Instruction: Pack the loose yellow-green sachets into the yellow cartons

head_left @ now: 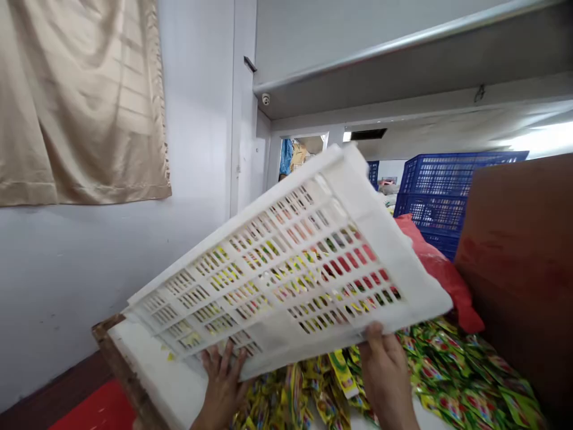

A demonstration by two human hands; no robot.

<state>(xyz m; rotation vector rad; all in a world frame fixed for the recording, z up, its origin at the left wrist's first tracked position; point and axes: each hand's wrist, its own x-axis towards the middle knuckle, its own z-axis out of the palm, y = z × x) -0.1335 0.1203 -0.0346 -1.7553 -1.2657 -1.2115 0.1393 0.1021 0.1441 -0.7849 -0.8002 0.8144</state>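
A white slotted plastic crate (273, 334) is tilted up in front of me, its right end higher than its left. My left hand (222, 382) holds its near lower edge, the fingers laid over the slotted face. Further right, my right hand (385, 376) grips the same lower edge, thumb on the outside and the other fingers mostly hidden. Through the slots I see yellow, green and red colours, partly blurred. Below and behind the crate lies a heap of small yellow-green printed packets (452, 370) on a white tabletop (156, 370).
Right of the heap stands a brown cardboard panel (519, 263), with a red plastic bag (441, 269) beside it. Blue crates (434, 197) are stacked behind. A worn wooden edge (129, 370) borders the table at left, near a red surface (96, 412). A beige curtain (80, 101) hangs on the wall.
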